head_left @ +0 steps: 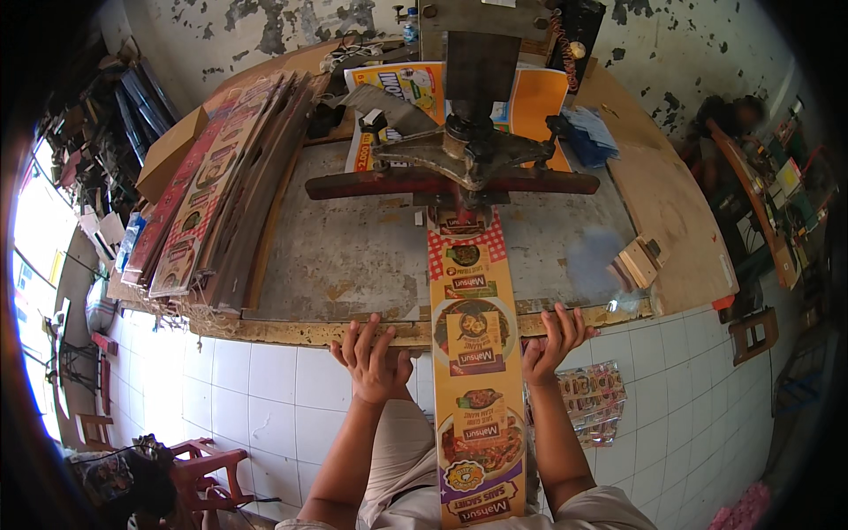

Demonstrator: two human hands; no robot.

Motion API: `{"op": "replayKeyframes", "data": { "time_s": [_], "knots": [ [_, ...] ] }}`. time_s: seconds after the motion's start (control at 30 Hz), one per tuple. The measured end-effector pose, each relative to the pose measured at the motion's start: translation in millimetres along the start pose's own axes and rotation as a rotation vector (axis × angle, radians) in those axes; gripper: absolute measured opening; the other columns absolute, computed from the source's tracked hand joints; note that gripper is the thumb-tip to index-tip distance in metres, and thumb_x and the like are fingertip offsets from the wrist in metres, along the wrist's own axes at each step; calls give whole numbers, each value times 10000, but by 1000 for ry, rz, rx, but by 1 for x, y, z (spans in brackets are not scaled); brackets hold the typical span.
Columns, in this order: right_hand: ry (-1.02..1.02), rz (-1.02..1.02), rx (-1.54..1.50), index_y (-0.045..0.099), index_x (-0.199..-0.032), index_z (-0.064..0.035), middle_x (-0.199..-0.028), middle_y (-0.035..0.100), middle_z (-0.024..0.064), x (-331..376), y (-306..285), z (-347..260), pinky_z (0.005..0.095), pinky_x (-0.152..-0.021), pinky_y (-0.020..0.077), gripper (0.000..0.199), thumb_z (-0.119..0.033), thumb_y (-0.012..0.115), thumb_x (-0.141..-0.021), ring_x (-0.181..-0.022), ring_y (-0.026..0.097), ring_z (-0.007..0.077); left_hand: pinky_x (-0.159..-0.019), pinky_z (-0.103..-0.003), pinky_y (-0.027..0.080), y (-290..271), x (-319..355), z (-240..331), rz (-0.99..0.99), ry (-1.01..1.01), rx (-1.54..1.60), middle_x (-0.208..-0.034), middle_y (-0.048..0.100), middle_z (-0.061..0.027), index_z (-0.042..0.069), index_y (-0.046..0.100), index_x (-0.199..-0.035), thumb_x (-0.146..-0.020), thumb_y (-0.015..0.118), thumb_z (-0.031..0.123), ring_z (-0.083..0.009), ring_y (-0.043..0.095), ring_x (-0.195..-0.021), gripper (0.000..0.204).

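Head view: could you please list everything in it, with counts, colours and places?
Table: one, grey top, wooden edge, centre.
Press: one, dark, above table's middle.
Printed strip: one, yellow, press to picture bottom.
Stacked strips: several, red and brown, table's left.
Box: one, brown, by stacked strips.
Printed sheets: several, orange and white, behind press.
Bundle: one, blue, right of press.
Wooden blocks: at least one, tan, table's right.
Tiled floor: one, white, below table.
Flat packs: several, multicoloured, right of strip.
Stool: one, red, lower left.
Left hand, right hand: one each, bare, table's front edge.
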State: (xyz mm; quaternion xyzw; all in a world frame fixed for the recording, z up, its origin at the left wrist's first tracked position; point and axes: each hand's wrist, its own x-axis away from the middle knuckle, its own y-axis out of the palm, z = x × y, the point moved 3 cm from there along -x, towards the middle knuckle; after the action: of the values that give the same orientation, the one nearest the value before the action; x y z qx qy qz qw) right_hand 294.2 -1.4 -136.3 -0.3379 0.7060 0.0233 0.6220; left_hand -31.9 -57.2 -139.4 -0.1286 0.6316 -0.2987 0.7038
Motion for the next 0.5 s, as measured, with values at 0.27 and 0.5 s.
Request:
{"op": "replayKeyframes", "data": {
  "time_s": [0.27, 0.5],
  "knots": [
    [12, 0, 16, 647, -1440, -143, -1575, 600, 89, -2, -1, -2, 656, -1338, 74, 479, -450, 369, -1199, -1586, 391, 386, -1365, -577, 60, 0, 1, -1, -8, -12, 27, -1594, 621, -71, 193, 709, -1373, -990, 704, 414, -347, 383, -1605, 442],
    [13, -10, -34, 644, -1458, -114, -1577, 606, 104, -6, -4, -4, 646, -1320, 146, 479, -429, 393, -1198, -1568, 408, 409, -1363, -572, 61, -1, 1, -1, -22, -21, 53, -1604, 614, -75, 178, 705, -1389, -978, 709, 382, -345, 381, -1603, 459]
  ]
}}
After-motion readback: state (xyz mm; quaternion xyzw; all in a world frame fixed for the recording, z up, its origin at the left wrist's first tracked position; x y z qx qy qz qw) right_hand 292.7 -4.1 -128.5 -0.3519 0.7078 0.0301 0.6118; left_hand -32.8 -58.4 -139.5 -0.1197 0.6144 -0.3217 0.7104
